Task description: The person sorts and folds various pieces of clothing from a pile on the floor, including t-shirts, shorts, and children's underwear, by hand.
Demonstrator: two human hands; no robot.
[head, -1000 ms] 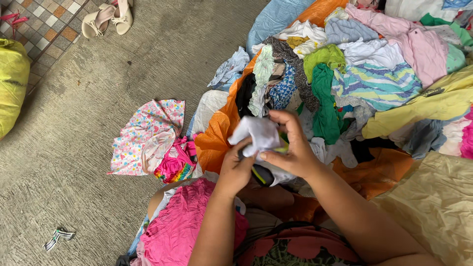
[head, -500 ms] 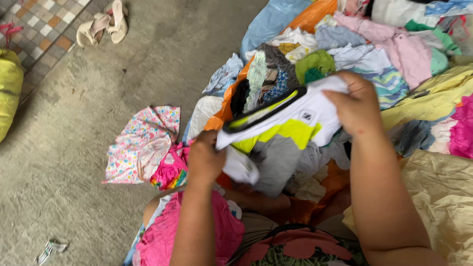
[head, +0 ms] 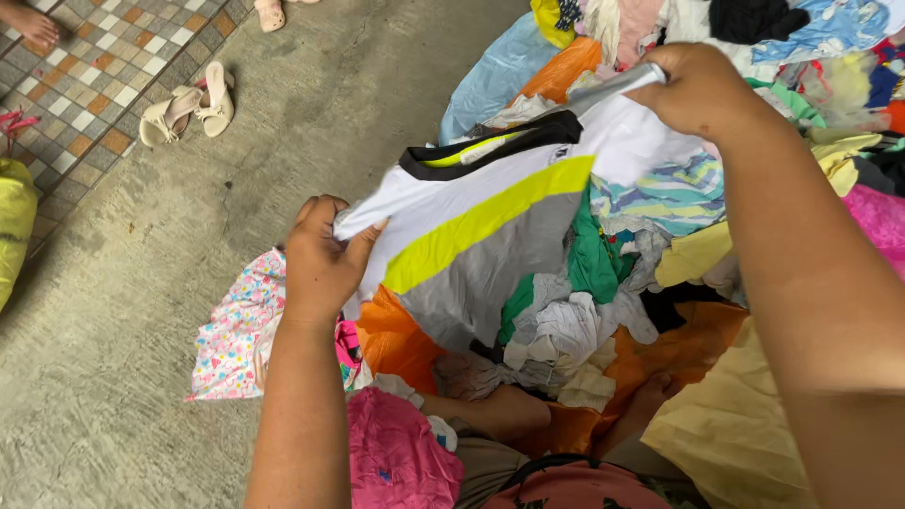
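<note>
We now hold the white shirt [head: 481, 203] stretched out between both hands above the clothes pile [head: 603, 311]. A second ago it was only a small bunched white wad pinched close to our body; half a second ago it had begun to open, and now it is pulled nearly flat, so its black collar, its diagonal yellow-green band and its grey lower panel all show. That tells us the garment has been picked out of the heap and spread open for a look, not set down anywhere yet.

Our left hand [head: 320, 259] is closed around one shoulder edge of the shirt, fingers curled over the cloth and thumb pressing it from the side. Our right hand [head: 702, 90] has lifted higher and farther out than before; it is closed into a fist on the opposite shoulder, with a fold of cloth poking out past the knuckles.

The shirt hangs in the air, its lower hem drooping toward an orange garment [head: 391, 344]. Left of our left forearm lies a floral dress [head: 231, 339] on the concrete floor [head: 123, 415]. A pair of beige sandals [head: 189, 104] sits well apart, near the tiled strip [head: 85, 85].
</note>
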